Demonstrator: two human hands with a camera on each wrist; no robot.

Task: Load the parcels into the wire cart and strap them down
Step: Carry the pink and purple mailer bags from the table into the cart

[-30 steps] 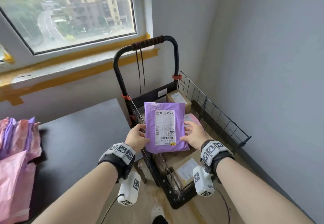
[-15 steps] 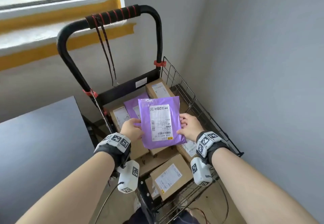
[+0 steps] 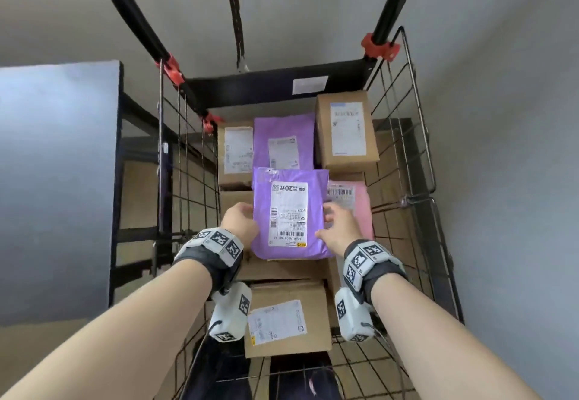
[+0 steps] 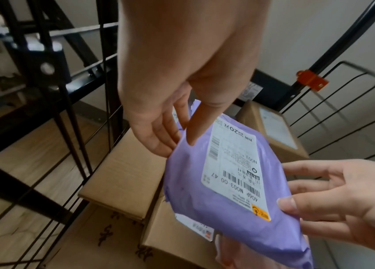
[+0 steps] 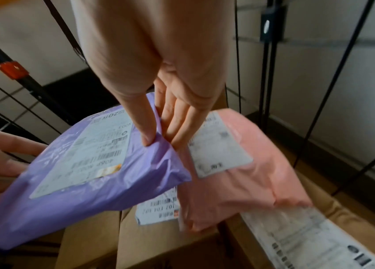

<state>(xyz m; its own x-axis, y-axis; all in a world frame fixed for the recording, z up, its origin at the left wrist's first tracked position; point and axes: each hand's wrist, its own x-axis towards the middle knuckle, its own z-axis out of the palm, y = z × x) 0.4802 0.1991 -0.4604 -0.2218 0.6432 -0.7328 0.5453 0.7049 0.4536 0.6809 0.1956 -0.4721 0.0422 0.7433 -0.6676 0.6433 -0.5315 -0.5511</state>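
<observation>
Over the cart, head view: both hands lower a purple mailer [image 3: 291, 215] label-up into the wire cart [image 3: 407, 155], above the cardboard boxes that line its floor.
Left hand [image 3: 241, 222]: pinches the mailer's left edge; the fingers are hidden beneath it from this angle.
Right hand [image 3: 340, 227]: holds the right edge, so the bag hangs level between the two grips rather than sagging.
Neighbours: a second purple mailer [image 3: 283, 142] and a tall brown box [image 3: 346, 130] sit at the far end; a pink mailer [image 3: 354, 202] lies just right of the held one.
Strap: a dark strap [image 3: 235, 14] hangs loose from the handle, not yet across the load.

Left wrist view, grip: thumb on top, fingers [image 4: 156, 138] curled under the mailer's edge; the mailer looks tilted here, its low corner near a box [image 4: 122, 174] below. Whether it touches, I cannot tell.
Reason, as I judge it: the flat gap between the boxes and the pink bag suits a soft parcel laid on top.

Right wrist view, grip: thumb and fingers [image 5: 147, 134] pinch the plastic edge, which puckers; the pink mailer is right beside it.
Progress: loading seems well along; strapping remains.
</observation>
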